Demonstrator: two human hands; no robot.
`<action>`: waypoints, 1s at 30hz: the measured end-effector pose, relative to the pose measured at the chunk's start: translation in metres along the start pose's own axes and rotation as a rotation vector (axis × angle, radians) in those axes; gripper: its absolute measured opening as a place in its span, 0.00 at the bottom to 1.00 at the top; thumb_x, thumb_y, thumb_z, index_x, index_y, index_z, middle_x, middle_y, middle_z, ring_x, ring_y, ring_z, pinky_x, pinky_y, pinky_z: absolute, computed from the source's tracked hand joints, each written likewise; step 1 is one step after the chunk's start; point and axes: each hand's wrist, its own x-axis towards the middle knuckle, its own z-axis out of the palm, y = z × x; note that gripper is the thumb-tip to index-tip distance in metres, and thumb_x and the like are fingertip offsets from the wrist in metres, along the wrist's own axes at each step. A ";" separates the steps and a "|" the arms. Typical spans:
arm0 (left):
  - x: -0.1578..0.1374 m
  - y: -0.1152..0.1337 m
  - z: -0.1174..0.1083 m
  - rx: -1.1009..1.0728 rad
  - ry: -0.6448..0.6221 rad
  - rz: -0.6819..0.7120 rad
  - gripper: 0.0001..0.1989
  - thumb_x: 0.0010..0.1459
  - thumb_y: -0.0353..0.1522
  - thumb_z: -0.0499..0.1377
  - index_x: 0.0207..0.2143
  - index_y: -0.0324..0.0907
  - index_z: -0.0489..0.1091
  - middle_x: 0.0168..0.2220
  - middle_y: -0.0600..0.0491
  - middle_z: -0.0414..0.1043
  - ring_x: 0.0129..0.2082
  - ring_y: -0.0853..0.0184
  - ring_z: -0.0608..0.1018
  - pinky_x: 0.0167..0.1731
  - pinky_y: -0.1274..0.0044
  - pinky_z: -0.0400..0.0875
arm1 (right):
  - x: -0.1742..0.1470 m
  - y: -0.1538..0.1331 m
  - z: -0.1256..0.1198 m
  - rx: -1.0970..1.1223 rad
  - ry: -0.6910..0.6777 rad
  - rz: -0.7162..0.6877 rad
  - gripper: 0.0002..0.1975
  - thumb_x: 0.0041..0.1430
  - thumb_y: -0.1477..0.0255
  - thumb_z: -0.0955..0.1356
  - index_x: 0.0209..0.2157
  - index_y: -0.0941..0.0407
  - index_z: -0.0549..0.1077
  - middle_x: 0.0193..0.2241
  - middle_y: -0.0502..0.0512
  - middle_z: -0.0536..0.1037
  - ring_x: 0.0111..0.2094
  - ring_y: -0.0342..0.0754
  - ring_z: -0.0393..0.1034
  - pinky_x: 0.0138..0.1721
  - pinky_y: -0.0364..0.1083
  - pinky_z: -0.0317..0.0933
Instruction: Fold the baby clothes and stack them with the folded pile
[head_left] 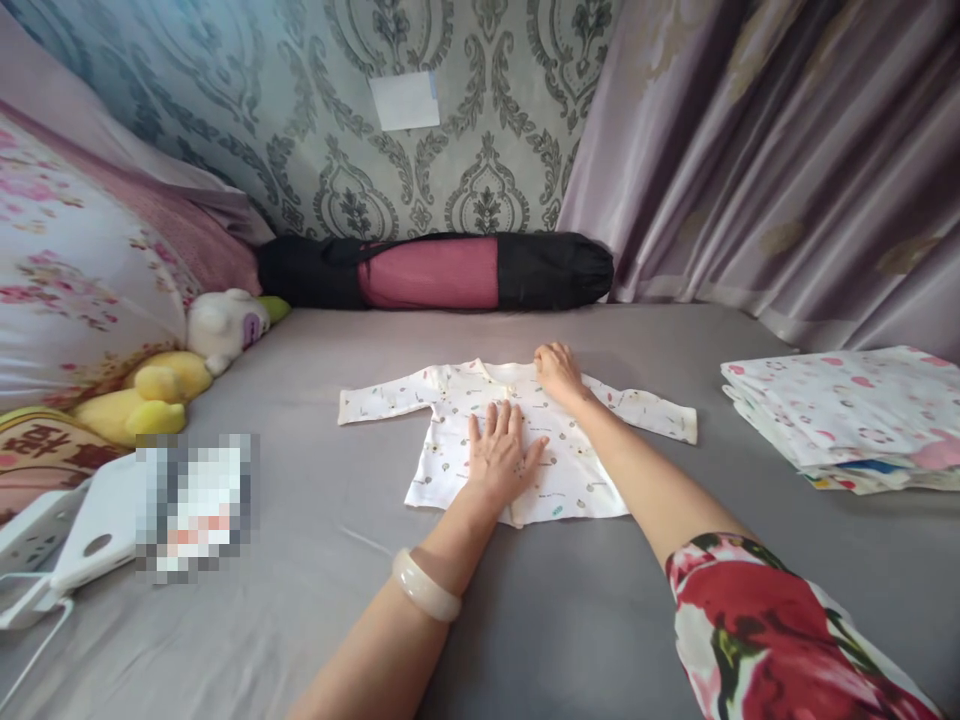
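A small white long-sleeved baby shirt (450, 455) with a tiny print lies spread on the grey sheet, its sleeves stretched out to both sides. My left hand (501, 455) rests flat on the middle of its front, fingers spread. At the shirt's upper right shoulder, beside the neckline, my right hand (556, 370) is closed, its fingers curled on the fabric edge. The fingertips of the right hand are partly hidden. My right forearm passes over the shirt's right side and covers part of it.
Folded printed cloths (847, 410) are stacked at the right. A rolled mat in a black and pink bag (427, 272) lies along the wall. At the left are plush toys (142, 395), a floral pillow (75, 260), a white device (105, 520) and a power strip (34, 535).
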 end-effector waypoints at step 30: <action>0.013 -0.040 -0.003 0.104 0.120 -0.240 0.35 0.66 0.45 0.43 0.64 0.25 0.56 0.65 0.30 0.53 0.67 0.46 0.55 0.63 0.55 0.51 | -0.032 -0.074 -0.005 0.180 -0.092 -0.259 0.22 0.69 0.75 0.56 0.62 0.60 0.60 0.60 0.62 0.66 0.59 0.49 0.60 0.58 0.45 0.54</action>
